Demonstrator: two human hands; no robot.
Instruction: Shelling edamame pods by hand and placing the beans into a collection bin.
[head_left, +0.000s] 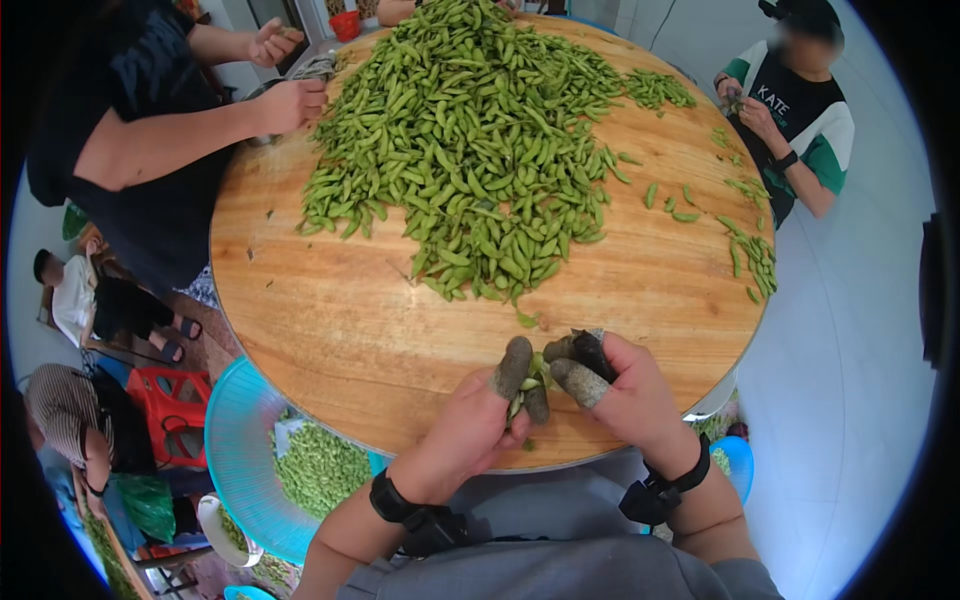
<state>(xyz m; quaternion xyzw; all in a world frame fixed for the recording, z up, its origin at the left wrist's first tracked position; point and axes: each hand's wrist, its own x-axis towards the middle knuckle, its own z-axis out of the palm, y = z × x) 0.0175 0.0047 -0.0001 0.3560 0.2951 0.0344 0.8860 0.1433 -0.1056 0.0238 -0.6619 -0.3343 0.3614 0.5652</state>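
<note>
Above the near edge of the round wooden table (337, 330), my two hands meet, fingertips in worn grey and dark finger covers. My left hand (476, 420) grips a few green soybean pods (529, 384) between thumb and fingers; some stick out below the thumb. From the other side, my right hand (637, 397) pinches the end of a green pod (550, 379); the covered fingers partly hide it. A large heap of green soybean pods (480, 150) spreads over the table beyond my hands, and one loose pod (527, 319) lies just ahead of them.
A turquoise plastic basket (240, 442) of shelled beans (322, 465) stands below the table's left edge. A blue basin (739, 465) is low on the right. People stand at the table's left and right. A red plastic stool (169, 390) is at left.
</note>
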